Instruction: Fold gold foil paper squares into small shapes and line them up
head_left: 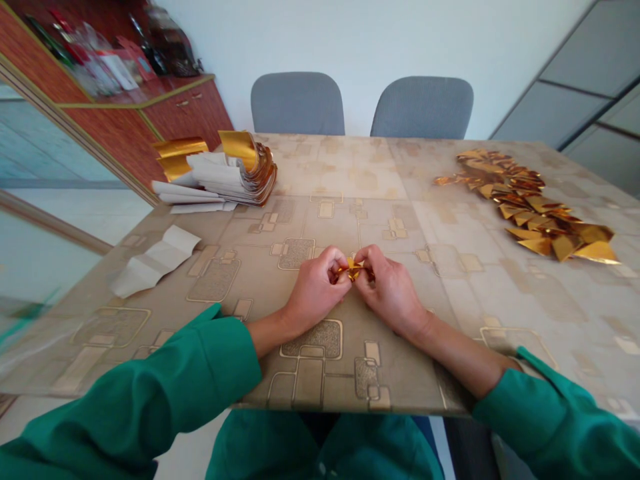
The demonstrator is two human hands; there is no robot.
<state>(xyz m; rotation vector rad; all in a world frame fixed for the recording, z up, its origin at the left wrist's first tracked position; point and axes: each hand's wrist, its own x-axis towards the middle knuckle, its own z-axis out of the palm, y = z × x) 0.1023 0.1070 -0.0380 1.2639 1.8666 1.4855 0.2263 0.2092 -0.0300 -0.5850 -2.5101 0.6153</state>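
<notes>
A small piece of gold foil paper (354, 270) is pinched between my two hands, above the middle of the table near its front edge. My left hand (323, 283) is closed on the paper's left end, thumb against the curled fingers. On its other end my right hand (387, 287) is closed too, with thumb and forefinger together. Most of the paper is hidden by my fingers, so its exact folded shape does not show. To the right lies a long row of folded gold paper pieces (530, 200), nested into one another.
At the back left is a stack of gold-faced paper sheets (230, 177) with pale backs. A creased pale sheet (156, 262) lies at the left. The patterned tablecloth (350, 200) covers the table. Two grey chairs (297, 103) stand behind it; a wooden cabinet (185, 113) is at the left.
</notes>
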